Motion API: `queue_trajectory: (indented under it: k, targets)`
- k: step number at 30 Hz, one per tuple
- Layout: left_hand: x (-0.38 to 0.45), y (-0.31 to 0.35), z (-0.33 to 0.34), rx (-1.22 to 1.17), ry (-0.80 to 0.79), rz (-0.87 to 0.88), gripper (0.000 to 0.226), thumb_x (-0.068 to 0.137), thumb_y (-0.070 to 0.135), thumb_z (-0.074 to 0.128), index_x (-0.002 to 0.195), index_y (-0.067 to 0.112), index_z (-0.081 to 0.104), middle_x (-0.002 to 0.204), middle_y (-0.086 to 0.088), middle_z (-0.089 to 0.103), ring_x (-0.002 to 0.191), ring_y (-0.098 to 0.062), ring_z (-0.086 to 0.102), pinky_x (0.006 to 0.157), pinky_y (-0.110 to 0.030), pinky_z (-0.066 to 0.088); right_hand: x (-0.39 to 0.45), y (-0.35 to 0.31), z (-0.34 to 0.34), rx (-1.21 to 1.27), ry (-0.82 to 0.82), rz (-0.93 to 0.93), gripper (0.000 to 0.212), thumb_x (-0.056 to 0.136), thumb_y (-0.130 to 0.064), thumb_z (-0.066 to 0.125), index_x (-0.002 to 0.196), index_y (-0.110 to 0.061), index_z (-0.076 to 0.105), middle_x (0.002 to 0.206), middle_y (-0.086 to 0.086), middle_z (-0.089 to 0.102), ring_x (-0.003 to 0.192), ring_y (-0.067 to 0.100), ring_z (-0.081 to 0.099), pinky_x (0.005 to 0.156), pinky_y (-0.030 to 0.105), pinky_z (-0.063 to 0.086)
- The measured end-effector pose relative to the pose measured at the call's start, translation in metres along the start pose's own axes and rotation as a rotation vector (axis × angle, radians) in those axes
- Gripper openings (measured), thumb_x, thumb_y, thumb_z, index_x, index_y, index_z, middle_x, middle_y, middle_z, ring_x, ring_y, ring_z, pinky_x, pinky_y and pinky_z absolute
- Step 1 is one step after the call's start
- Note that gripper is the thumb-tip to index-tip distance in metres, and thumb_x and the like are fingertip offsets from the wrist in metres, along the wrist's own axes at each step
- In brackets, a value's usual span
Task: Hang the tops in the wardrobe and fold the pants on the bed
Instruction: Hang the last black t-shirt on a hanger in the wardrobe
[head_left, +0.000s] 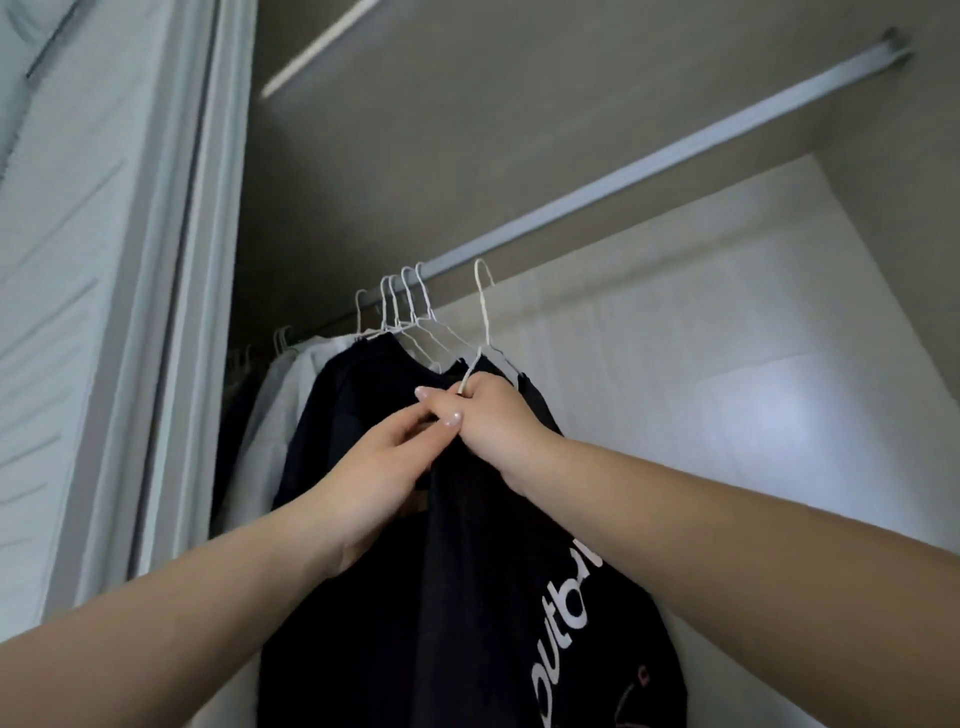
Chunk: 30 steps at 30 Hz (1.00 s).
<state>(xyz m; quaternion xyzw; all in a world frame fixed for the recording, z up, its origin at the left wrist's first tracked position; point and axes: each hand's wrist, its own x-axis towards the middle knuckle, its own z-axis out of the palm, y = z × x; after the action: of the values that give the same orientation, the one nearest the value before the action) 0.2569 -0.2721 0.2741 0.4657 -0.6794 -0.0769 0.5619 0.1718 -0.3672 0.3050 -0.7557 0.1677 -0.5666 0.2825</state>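
Inside the wardrobe (675, 364) a grey rail (649, 171) carries white wire hangers with dark and white tops (311, 395) bunched at its left end. Both hands are raised below the rail: the right hand (498, 421) grips a white hanger (484, 312) whose hook sits just beside the rail, with a black printed top (493, 597) draped from it, while the left hand (384, 467) pinches that top's fabric near the collar

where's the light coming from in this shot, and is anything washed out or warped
Head view: the brightest patch is a soft glare on the white back wall at right; the ceiling of the wardrobe and the clothes at left sit in shade; the black shirt loses its folds to darkness; the rail and door frame lean from the wide lens.
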Motion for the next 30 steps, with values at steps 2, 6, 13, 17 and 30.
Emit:
queue_trajectory:
  k: [2,6,13,17,30]
  targets:
    - [0.02,0.008,-0.022,0.04,0.009,0.026,0.026,0.094,0.029,0.055,0.116,0.02,0.063,0.118,-0.007,0.067,0.11,-0.023,0.063,0.088,-0.036,0.052,0.03,-0.012,0.009,-0.012,0.026,-0.028,0.033,0.083,-0.043,0.064,0.086,-0.011,0.06,0.093,0.009,0.069,0.09,0.025,0.066,0.088,0.04,0.053]
    - [0.05,0.016,-0.052,0.089,0.065,0.047,0.016,0.094,0.021,0.057,0.106,0.02,0.068,0.104,-0.009,0.072,0.093,-0.018,0.067,0.068,-0.026,0.054,0.081,-0.033,0.021,-0.095,0.069,-0.052,0.027,0.086,-0.033,0.061,0.068,-0.015,0.05,0.071,0.003,0.057,0.076,0.022,0.058,0.071,0.03,0.047]
    - [0.092,0.018,-0.071,0.112,0.299,0.134,0.041,0.091,0.01,0.058,0.132,0.016,0.054,0.117,-0.001,0.065,0.102,-0.023,0.063,0.084,-0.033,0.054,0.156,-0.054,0.043,-0.057,0.159,-0.048,0.013,0.082,-0.024,0.059,0.081,-0.01,0.058,0.064,0.001,0.049,0.059,0.02,0.049,0.05,0.023,0.033]
    - [0.099,0.02,-0.072,-0.1,0.312,0.096,0.049,0.092,0.0,0.051,0.139,0.012,0.045,0.083,0.005,0.058,0.072,-0.01,0.056,0.081,-0.033,0.05,0.189,-0.049,0.057,0.024,0.166,-0.049,0.038,0.077,-0.027,0.064,0.11,-0.008,0.063,0.086,0.009,0.064,0.078,0.026,0.06,0.06,0.027,0.044]
    - [0.083,0.019,-0.071,-0.061,0.308,-0.006,0.008,0.077,0.004,0.057,0.068,0.003,0.057,0.098,-0.03,0.064,0.095,-0.039,0.064,0.09,-0.046,0.048,0.188,-0.02,0.062,-0.015,0.139,0.047,0.03,0.081,-0.041,0.056,0.088,-0.012,0.059,0.065,0.003,0.049,0.051,0.017,0.045,0.046,0.023,0.031]
